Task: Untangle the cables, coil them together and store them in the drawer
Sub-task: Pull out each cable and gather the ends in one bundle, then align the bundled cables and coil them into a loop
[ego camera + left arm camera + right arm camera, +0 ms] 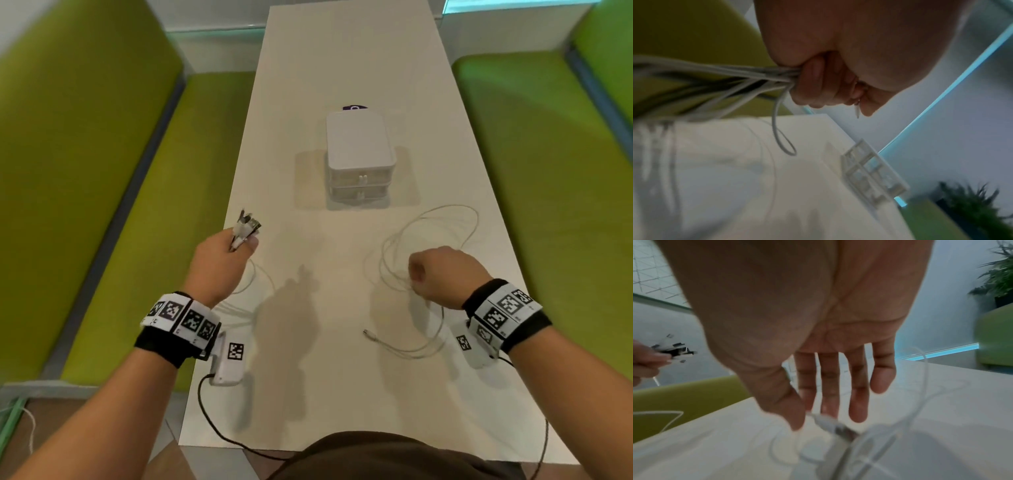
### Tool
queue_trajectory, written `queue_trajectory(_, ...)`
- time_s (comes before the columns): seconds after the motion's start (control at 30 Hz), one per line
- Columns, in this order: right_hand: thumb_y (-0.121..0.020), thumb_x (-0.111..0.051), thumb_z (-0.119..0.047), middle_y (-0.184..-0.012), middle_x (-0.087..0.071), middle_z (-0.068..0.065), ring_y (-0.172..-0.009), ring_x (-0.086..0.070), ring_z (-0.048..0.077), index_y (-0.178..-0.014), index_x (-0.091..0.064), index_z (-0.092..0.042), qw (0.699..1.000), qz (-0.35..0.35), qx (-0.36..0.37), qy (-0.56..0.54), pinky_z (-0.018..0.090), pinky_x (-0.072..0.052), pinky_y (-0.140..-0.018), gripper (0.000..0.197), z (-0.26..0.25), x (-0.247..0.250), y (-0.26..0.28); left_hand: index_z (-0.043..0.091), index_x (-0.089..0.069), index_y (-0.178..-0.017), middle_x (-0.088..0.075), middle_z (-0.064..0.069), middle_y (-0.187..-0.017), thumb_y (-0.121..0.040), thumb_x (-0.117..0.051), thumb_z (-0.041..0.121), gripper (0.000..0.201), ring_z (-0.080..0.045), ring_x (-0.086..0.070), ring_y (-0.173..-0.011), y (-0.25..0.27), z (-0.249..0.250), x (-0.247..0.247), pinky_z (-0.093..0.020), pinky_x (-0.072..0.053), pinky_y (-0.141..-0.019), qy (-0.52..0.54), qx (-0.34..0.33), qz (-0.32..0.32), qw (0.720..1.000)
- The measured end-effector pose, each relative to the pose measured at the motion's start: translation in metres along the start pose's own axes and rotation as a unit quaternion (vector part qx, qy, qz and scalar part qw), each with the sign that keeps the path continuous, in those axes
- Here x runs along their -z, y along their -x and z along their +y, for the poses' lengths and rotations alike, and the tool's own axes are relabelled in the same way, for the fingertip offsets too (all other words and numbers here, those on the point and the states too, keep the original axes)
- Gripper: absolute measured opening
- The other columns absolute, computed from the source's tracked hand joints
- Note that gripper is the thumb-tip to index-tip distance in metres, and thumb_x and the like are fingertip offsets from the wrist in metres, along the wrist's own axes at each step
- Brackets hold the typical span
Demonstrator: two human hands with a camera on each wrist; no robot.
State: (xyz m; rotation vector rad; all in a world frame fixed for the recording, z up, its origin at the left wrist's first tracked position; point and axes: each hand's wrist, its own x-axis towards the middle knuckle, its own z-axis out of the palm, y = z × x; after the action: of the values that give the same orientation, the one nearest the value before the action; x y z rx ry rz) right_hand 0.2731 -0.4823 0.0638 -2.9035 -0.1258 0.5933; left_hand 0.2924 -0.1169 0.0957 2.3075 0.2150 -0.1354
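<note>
My left hand [241,241] is raised over the table's left edge and grips a bunch of cable ends, with the plugs [247,224] sticking out above the fist. The left wrist view shows several white and dark strands [748,79] running out of that fist [816,84]. White cable loops [442,219] lie on the table at right. My right hand [416,274] hangs over them with its fingers pointing down, and thumb and forefinger [803,412] pinch white strands [830,425]. One loose plug [368,332] lies on the table. The white two-drawer unit [359,161] stands in the middle, both drawers closed.
The white table [308,377] is long and narrow, with green benches [102,205] along both sides. Something purple [354,108] peeks out behind the drawer unit. Black wrist-camera leads [219,428] trail off the near edge. A plant [974,204] stands beyond the far end.
</note>
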Motion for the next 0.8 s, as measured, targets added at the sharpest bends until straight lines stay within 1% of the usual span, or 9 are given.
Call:
queue_trajectory(0.13,-0.093,-0.066,-0.023,-0.089,-0.06,-0.002,-0.082,-0.06,0.021,-0.095,-0.07,-0.022,0.982,0.125,0.053,-0.133,0.039,-0.051,-0.077,0.005,-0.017,0.014,-0.001,0.026,-0.051,-0.075,-0.041,0.011,-0.058,-0.081,-0.063,0.029,0.013,-0.012,-0.033,-0.051,0.002,0.014,-0.017,-0.028,-0.029,-0.052,0.243,0.021,-0.112,0.963)
queue_trajectory(0.2,-0.094,-0.068,-0.021,-0.094,-0.06,0.001,-0.087,-0.061,0.023,-0.099,-0.076,-0.017,0.98,0.127,0.082,-0.133,0.04,-0.05,-0.081,0.01,-0.034,0.016,0.0,0.019,-0.05,-0.08,-0.045,0.012,-0.057,-0.09,-0.058,0.03,0.016,-0.012,-0.037,-0.052,0.007,0.022,-0.032,-0.03,-0.033,-0.054,0.24,0.003,-0.13,0.962)
queue_trajectory(0.3,-0.095,-0.066,-0.018,-0.101,-0.062,0.004,-0.093,-0.063,0.026,-0.104,-0.079,-0.015,0.978,0.059,0.162,-0.114,0.038,-0.049,-0.084,0.016,-0.059,0.014,0.007,0.018,-0.053,-0.085,-0.054,0.009,-0.064,-0.095,-0.055,0.038,0.022,-0.013,-0.045,-0.057,0.015,0.034,-0.054,-0.034,-0.038,-0.06,0.192,-0.053,-0.147,0.969)
queue_trajectory(0.47,-0.093,-0.061,-0.004,-0.1,-0.055,-0.007,-0.085,-0.056,0.007,-0.098,-0.08,-0.02,0.943,0.037,0.252,-0.212,0.009,-0.041,-0.079,0.026,-0.084,0.02,0.021,0.003,-0.055,-0.095,-0.067,-0.012,-0.078,-0.104,-0.049,0.026,0.025,-0.025,-0.063,-0.068,0.026,0.056,-0.08,-0.037,-0.053,-0.067,0.236,-0.061,-0.222,0.944)
queue_trajectory(0.5,-0.091,-0.063,-0.003,-0.095,-0.055,-0.008,-0.081,-0.058,0.006,-0.096,-0.08,-0.02,0.935,0.05,0.252,-0.245,0.01,-0.043,-0.077,0.024,-0.085,0.022,0.022,-0.001,-0.056,-0.098,-0.067,-0.014,-0.079,-0.103,-0.049,0.029,0.032,-0.029,-0.064,-0.068,0.028,0.058,-0.085,-0.04,-0.054,-0.067,0.262,-0.045,-0.242,0.933)
queue_trajectory(0.57,-0.087,-0.071,-0.005,-0.085,-0.061,-0.011,-0.075,-0.062,0.007,-0.091,-0.075,-0.02,0.918,0.092,0.222,-0.315,0.026,-0.053,-0.075,0.017,-0.085,0.027,0.022,-0.004,-0.054,-0.096,-0.063,-0.016,-0.071,-0.104,-0.046,0.031,0.037,-0.029,-0.058,-0.057,0.031,0.063,-0.089,-0.035,-0.049,-0.054,0.314,-0.005,-0.267,0.911)
queue_trajectory(0.63,-0.082,-0.081,-0.01,-0.081,-0.067,-0.009,-0.074,-0.065,0.013,-0.089,-0.065,-0.021,0.892,0.13,0.176,-0.396,0.037,-0.057,-0.074,0.02,-0.084,0.029,0.023,0.004,-0.051,-0.09,-0.049,-0.007,-0.058,-0.105,-0.046,0.029,0.029,-0.017,-0.038,-0.045,0.034,0.067,-0.088,-0.026,-0.029,-0.046,0.351,0.045,-0.274,0.894)
queue_trajectory(0.73,-0.081,-0.082,-0.011,-0.082,-0.069,-0.001,-0.077,-0.067,0.024,-0.088,-0.06,-0.019,0.851,0.18,0.127,-0.477,0.047,-0.059,-0.074,0.025,-0.078,0.034,0.019,0.004,-0.055,-0.097,-0.03,-0.001,-0.06,-0.091,-0.057,0.029,0.026,-0.012,-0.023,-0.049,0.039,0.07,-0.086,-0.027,-0.018,-0.05,0.389,0.073,-0.296,0.87)
queue_trajectory(0.8,-0.077,-0.072,-0.005,-0.091,-0.07,0.001,-0.089,-0.069,0.025,-0.097,-0.059,-0.018,0.829,0.133,0.128,-0.528,0.054,-0.056,-0.085,0.027,-0.075,0.034,0.016,0.003,-0.055,-0.091,-0.029,-0.002,-0.062,-0.085,-0.059,0.019,0.018,-0.012,-0.025,-0.051,0.042,0.075,-0.082,-0.025,-0.022,-0.051,0.437,0.062,-0.286,0.85)
